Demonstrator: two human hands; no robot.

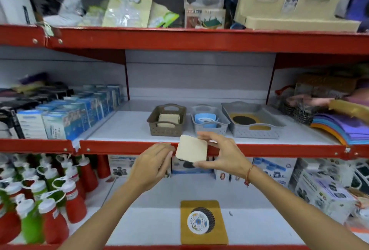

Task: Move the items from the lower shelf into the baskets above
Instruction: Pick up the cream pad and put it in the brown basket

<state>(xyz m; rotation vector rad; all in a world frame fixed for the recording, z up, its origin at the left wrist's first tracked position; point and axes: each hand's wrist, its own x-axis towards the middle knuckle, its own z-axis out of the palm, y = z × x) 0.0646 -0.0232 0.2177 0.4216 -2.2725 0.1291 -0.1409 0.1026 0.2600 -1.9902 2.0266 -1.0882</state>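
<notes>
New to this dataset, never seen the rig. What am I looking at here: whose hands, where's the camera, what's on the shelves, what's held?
No machine: a person works bare-handed, filmed by one wide-angle camera on their head. The right hand pinches a cream square pad by its edges; the left hand is open beside it, and whether it touches is unclear. On the middle shelf stand a brown basket with cream pieces, a small grey basket with blue items, and a grey tray with a mustard mat. On the lower shelf a mustard mat carries a round patterned piece.
</notes>
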